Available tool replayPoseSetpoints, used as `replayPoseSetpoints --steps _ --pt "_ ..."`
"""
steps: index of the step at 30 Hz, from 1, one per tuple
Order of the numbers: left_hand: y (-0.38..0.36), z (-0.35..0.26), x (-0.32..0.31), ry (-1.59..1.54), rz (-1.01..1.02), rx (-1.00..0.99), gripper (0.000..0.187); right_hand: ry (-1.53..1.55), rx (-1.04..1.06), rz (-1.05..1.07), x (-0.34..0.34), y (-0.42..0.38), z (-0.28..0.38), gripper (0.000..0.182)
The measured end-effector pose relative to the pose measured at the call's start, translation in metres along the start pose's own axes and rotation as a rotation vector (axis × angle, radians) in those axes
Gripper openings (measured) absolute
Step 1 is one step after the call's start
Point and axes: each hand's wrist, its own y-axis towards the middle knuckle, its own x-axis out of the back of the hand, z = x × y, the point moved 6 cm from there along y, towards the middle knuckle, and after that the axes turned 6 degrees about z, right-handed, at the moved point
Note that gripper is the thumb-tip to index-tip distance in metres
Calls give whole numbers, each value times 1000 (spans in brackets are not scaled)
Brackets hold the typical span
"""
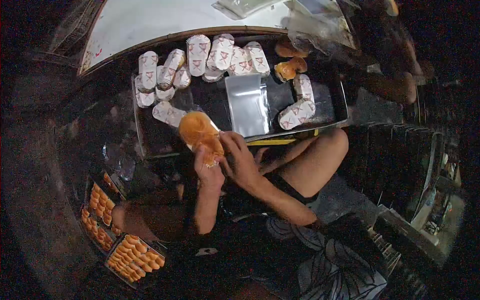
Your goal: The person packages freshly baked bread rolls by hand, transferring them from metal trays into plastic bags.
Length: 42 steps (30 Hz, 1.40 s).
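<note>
Between my hands is a golden-brown bun (196,127), long with rounded ends, and a white paper edge shows along its side. My left hand (209,172) grips its near end, thumb on top. My right hand (241,159) closes its fingers on the near right side, by the paper. Below and beyond them a dark tray (330,112) holds several buns turned paper side up, such as one white printed paper case (167,113) close to the bun. A stack of clear plastic sleeves (245,107) lies mid-tray.
Bare browned buns (290,69) lie at the tray's back right. Trays of small buns (134,257) stand low at the left. Behind the tray is a white tabletop (150,22) with plastic bags (317,32) on it. Part of another person (407,55) shows at the right.
</note>
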Motion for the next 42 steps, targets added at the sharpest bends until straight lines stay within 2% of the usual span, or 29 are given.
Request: replayPoseSetpoints --steps 1,3,7,9,11,12,13,15,17,18,19,20,21,22,23,24,25,26,27,29,31,33,34,35,37,38,39,41,42 --pt "-1 3 4 -2 1 2 38 -2 -1 -1 2 0 -1 63" --pt "-7 9 11 100 -44 78 35 184 -180 -85 8 -2 -9 55" --pt "-29 36 4 23 -221 104 33 89 -213 -148 6 -1 -22 51" --pt "-31 38 0 -16 -150 148 34 -2 -150 -169 12 4 -26 44" --pt "-29 52 7 58 -150 314 36 -59 -273 152 15 21 -47 28" --pt "-22 60 15 191 -75 263 41 -154 -192 99 34 45 -55 22" --pt "-19 63 10 197 -69 265 41 -249 -126 49 52 71 -65 19" --pt "-3 58 -36 1697 311 -174 40 -274 -215 -191 114 128 -20 20" --pt "22 77 -49 2150 462 -1000 38 -170 312 -582 142 162 23 32" --pt "42 94 -16 2148 456 -1015 38 -210 321 -526 132 163 30 39" --pt "76 125 37 2192 654 -612 31 -252 328 -472 121 156 35 46" --pt "95 144 68 2175 829 -199 26 -45 213 -278 104 140 28 50" --pt "96 133 64 2170 822 -210 26 -52 125 -163 78 117 -2 56" --pt "88 109 57 2141 697 -284 20 97 -8 -49 58 84 -26 54" --pt "77 84 41 2129 650 -266 17 214 -208 92 31 47 -63 52" --pt "67 61 27 2115 603 -249 15 251 -299 249 3 6 -92 48" --pt "61 46 19 2123 642 -146 14 177 -298 326 2 -24 -75 37" --pt "49 43 19 2095 726 -465 12 228 -327 442 -21 -52 -91 31" --pt "44 40 23 2098 724 -436 12 278 -355 560 -37 -67 -92 26" --pt "63 43 30 2106 755 23 24 172 -400 503 -46 -70 -103 22" --pt "56 30 12 2179 726 59 18 80 -460 449 -43 -60 -91 18" --pt "44 10 -14 1662 552 120 14 -31 -429 127 -21 -32 -78 16" --pt "32 0 -35 1533 508 125 12 52 -356 -1 -23 -29 -83 19" --pt "31 1 -29 1533 505 118 12 50 -350 1 -28 -29 -90 19" --pt "31 -14 -20 1477 262 -272 10 -200 -277 91 -33 -28 -90 22" --pt "25 -15 -24 1374 131 -271 8 -210 -276 91 -19 -17 -72 22" --pt "17 -13 -35 1366 133 -277 8 349 -591 157 -15 -10 -72 25" --pt "-12 -22 -54 1364 116 -558 7 918 -894 221 -32 3 -75 28" --pt "-17 -19 -50 1327 106 -490 18 1108 -683 88 -36 23 -82 31"
